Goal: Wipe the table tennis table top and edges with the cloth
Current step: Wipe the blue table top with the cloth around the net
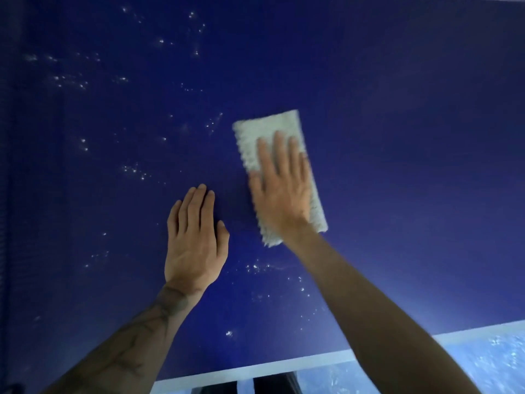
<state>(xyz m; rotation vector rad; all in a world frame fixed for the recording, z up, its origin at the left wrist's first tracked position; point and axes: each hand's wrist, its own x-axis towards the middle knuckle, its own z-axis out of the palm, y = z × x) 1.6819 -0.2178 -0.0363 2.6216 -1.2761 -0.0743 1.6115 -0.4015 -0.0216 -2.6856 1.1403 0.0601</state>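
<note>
R hand (279, 189) flat, fingers straight, pressing cloth (250, 143) onto table top (412, 137). L hand (194, 237) flat on bare top, holds nothing. Risk: white specks (133, 169) left of L fingertips get missed, or cloth just smears them.

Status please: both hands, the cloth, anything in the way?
Right hand flat on cloth, pressing it to table top. Left hand flat on table top beside it. White specks left of cloth; no obstacle seen.

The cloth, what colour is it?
The cloth is white, seen in the head view, under the right hand.
</note>
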